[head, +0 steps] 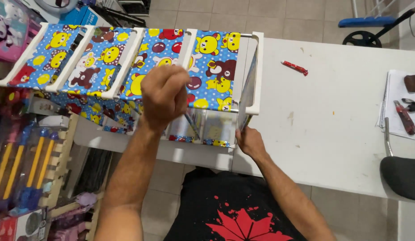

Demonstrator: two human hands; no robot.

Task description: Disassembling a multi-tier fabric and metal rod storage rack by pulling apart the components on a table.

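White tabletop (332,134) over tiled floor, left hand (165,96) fisted around thin grey rod (191,125), cartoon-print blue fabric shelf rack with white frame (127,58) lying beneath those fingers, right hand (250,142) pinching rack's lower corner (red pen (295,67) well beyond).

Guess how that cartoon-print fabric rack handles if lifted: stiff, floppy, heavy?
Probably light: the rack is thin white bars and stretched cloth. Likely racks or twists, since the panels look soft. It overhangs the table edge, so it may tip if released.

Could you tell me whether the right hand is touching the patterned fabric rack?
Touching: the head view shows the right hand gripping the lower corner of the fabric rack.
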